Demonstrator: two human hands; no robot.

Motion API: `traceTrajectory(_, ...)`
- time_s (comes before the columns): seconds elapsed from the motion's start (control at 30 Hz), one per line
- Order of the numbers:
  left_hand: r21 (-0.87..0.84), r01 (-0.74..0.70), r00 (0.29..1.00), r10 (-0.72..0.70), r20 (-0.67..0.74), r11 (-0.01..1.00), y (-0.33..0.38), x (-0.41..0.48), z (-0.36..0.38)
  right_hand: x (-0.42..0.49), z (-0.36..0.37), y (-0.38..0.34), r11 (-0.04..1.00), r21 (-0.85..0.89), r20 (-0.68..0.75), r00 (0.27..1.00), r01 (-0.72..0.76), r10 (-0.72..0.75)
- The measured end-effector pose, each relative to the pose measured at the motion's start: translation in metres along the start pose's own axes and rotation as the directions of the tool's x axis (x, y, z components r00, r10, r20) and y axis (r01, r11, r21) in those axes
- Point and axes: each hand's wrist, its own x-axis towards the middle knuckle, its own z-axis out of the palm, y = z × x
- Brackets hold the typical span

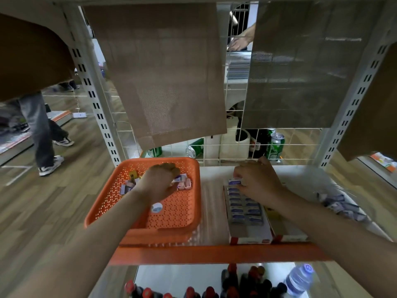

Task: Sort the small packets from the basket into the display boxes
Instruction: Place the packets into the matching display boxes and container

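Observation:
An orange perforated basket (pixel 171 214) sits on the shelf at the left, with several small pink and purple packets (pixel 185 183) and a yellow one at its far end. My left hand (pixel 160 181) reaches into the basket, fingers curled down among the packets; a purple packet shows at its fingertips. A white display box (pixel 250 235) with red corners stands to the right, filled with rows of blue-and-white packets (pixel 245 209). My right hand (pixel 256 181) pinches one blue-and-white packet (pixel 235 181) at the box's far end.
A pile of loose purple packets (pixel 341 207) lies at the shelf's right. Green cans (pixel 276 147) stand behind the wire grid. Brown cloths hang above. The shelf's orange front edge (pixel 214 253) is near me; bottles stand on the shelf below. A person stands at the left.

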Motion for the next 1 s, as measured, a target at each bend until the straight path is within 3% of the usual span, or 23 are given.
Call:
traceTrajectory(0.23, -0.105, -0.095, 0.986, 0.079, -0.149, 0.990, 0.042, 0.006, -0.022, -0.035, -0.013, 0.012, 1.000, -0.009, 0.038, 0.999, -0.003, 0.004)
traceTrajectory(0.43, -0.130, -0.179, 0.970, 0.153, -0.191, 0.975, 0.083, 0.017, -0.020, -0.059, -0.003, 0.022, 0.999, 0.020, 0.075, 0.997, -0.025, 0.024)
traceTrajectory(0.7, -0.147, -0.197, 0.980, 0.193, -0.038, 0.969, 0.127, 0.020, -0.004, -0.079, 0.029, 0.023, 0.997, -0.023, 0.186, 0.980, -0.069, 0.072)
traceTrajectory(1.0, -0.154, -0.206, 0.978, 0.205, -0.025, 0.966, 0.129, 0.018, 0.006, -0.079, 0.035, 0.014, 0.996, -0.013, 0.107, 0.991, -0.085, 0.086)
